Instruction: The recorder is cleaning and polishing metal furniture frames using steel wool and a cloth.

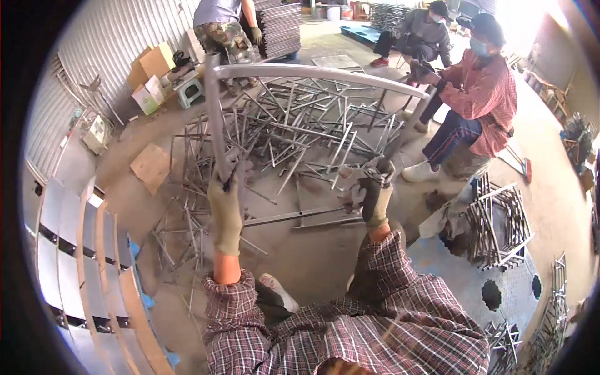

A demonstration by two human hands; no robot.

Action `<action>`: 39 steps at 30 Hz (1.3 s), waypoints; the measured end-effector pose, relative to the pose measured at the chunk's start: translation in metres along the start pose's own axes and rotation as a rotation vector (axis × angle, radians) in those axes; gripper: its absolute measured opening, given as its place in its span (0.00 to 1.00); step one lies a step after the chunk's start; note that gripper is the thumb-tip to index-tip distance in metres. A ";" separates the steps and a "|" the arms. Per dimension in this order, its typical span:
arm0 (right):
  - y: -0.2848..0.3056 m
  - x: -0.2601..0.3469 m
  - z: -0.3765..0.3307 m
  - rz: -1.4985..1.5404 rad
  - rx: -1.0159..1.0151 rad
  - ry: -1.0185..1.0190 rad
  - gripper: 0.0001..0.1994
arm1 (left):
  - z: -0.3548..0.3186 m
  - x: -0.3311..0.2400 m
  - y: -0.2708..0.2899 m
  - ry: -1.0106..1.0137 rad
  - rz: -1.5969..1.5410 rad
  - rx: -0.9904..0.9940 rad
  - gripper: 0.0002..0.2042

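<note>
Left hand (225, 197) grip closed round metal frame (300, 72) leg; right hand (374, 194) likewise; crossbar above.

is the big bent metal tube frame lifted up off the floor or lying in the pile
Lifted. The grey U-shaped metal tube frame is held above the scattered rods: gloved left hand grips one leg, gloved right hand the other.

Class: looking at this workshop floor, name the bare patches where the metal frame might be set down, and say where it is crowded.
Bare concrete floor lies between the person's gloved left hand, right hand and knees. More lies around the cardboard sheet. Crowded: the pile of metal rods ahead and the stacked frames on the right.
</note>
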State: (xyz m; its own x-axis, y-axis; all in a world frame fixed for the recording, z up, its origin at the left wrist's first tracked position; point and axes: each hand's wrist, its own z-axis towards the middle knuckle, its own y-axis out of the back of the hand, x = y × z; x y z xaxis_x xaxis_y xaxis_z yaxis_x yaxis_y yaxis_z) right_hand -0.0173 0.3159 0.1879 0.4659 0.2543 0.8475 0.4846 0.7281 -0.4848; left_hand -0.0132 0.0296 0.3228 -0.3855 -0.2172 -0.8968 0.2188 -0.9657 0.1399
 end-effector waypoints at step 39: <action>-0.145 0.090 -0.047 -0.921 0.717 0.792 0.24 | -0.084 0.253 0.031 0.754 -0.988 -0.033 0.13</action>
State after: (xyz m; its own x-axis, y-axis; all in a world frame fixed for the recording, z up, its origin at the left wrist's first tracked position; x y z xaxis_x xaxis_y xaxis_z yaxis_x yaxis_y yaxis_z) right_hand -0.0109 0.2030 0.3239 0.5961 -0.7293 0.3358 0.4744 0.6573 0.5856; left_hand -0.0289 -0.0436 0.0652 0.2111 0.7469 -0.6305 0.1549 -0.6624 -0.7329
